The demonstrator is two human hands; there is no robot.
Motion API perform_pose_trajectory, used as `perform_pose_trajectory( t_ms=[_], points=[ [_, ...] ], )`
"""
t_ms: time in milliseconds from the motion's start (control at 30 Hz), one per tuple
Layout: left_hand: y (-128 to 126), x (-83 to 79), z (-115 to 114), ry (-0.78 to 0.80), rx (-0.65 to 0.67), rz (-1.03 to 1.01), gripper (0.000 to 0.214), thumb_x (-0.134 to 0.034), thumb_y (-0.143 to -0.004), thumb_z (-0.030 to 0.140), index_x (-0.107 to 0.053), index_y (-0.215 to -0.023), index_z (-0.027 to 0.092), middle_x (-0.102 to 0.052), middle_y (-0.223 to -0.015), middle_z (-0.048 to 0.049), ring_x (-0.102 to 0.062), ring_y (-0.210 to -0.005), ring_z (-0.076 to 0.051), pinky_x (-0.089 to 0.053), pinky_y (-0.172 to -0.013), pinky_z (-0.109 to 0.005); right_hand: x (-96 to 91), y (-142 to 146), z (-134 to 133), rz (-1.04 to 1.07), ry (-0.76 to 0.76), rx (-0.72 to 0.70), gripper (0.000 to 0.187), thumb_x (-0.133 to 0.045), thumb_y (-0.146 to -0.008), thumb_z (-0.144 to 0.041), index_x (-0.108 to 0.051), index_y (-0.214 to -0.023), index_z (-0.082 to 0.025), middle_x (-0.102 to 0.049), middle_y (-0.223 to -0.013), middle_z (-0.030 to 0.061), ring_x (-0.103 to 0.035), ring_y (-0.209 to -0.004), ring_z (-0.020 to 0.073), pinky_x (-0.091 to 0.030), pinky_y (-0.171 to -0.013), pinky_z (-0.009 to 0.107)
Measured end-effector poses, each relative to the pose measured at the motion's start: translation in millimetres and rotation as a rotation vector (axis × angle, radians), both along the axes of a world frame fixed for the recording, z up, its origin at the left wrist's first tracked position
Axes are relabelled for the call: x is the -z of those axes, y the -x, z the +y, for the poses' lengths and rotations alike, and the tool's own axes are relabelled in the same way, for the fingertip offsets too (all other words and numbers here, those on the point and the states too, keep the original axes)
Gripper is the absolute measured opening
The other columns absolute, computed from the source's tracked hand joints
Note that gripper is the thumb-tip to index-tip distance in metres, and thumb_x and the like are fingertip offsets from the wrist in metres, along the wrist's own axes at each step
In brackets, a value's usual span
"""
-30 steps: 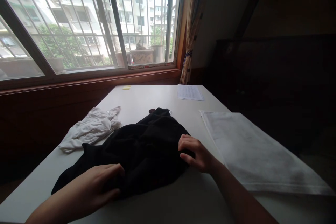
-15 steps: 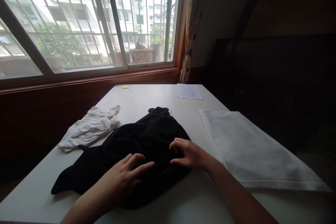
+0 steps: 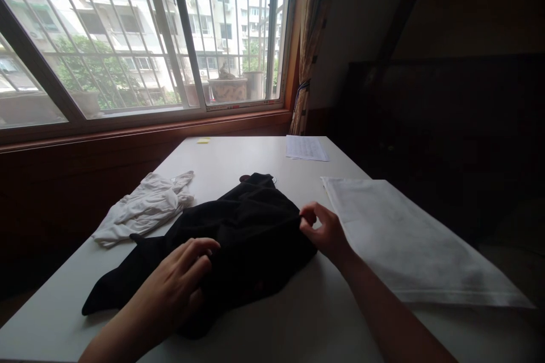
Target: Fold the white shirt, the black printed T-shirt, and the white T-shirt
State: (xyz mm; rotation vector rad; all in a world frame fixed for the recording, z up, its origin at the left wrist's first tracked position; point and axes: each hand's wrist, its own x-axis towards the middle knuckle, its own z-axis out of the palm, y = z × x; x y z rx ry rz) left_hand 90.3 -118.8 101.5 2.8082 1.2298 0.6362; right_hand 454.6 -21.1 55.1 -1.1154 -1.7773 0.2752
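A black garment (image 3: 251, 221) lies rumpled across the middle of the white table (image 3: 238, 156), one narrow end reaching to the lower left. My right hand (image 3: 326, 232) pinches its right edge between thumb and fingers. On the near left side my left hand (image 3: 183, 278) has its fingers curled in on the dark fabric, its thumb partly hidden. Between the two hands the cloth is drawn into a fairly straight fold. What kind of garment this is cannot be made out.
A crumpled white garment (image 3: 147, 207) lies at the left table edge. To the right a flat white cloth bag (image 3: 409, 238) is spread out. Papers (image 3: 307, 148) and a yellow note (image 3: 203, 140) lie at the far end. Round objects (image 3: 244, 178) peek out behind the black garment.
My right hand has moved right and up and closed on the black garment's edge. My left hand has shifted left with its fingers curled in. The fabric between them is pulled wider.
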Motion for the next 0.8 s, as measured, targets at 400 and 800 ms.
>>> perform_pose_trajectory(
  t_ms=[400,800],
  points=[
    [19.7,10.2,-11.9,0.088,-0.123,-0.268,0.057,-0.048,-0.097,0.026,-0.037,-0.152,0.035,-0.067,-0.138,-0.004,-0.071,-0.115,-0.026,-0.059,-0.094,-0.036,11.7,10.6,-0.8,0.359,0.124,-0.321,0.007,-0.044,-0.101,-0.021,-0.045,-0.105,-0.027,-0.068,-0.113,0.0046,-0.065,-0.115,0.0226,-0.049,-0.104,0.05],
    [4.2,8.0,-13.7,0.085,-0.239,-0.635,0.017,-0.057,-0.101,0.032,-0.052,-0.116,0.028,-0.077,-0.114,-0.0045,-0.076,-0.1,-0.02,-0.06,-0.085,-0.027,6.9,7.5,-5.4,0.019,0.117,-0.374,0.02,-0.07,-0.094,-0.042,-0.064,-0.104,-0.026,-0.059,-0.091,0.0017,-0.059,-0.088,0.0206,-0.051,-0.084,0.038]
  ],
)
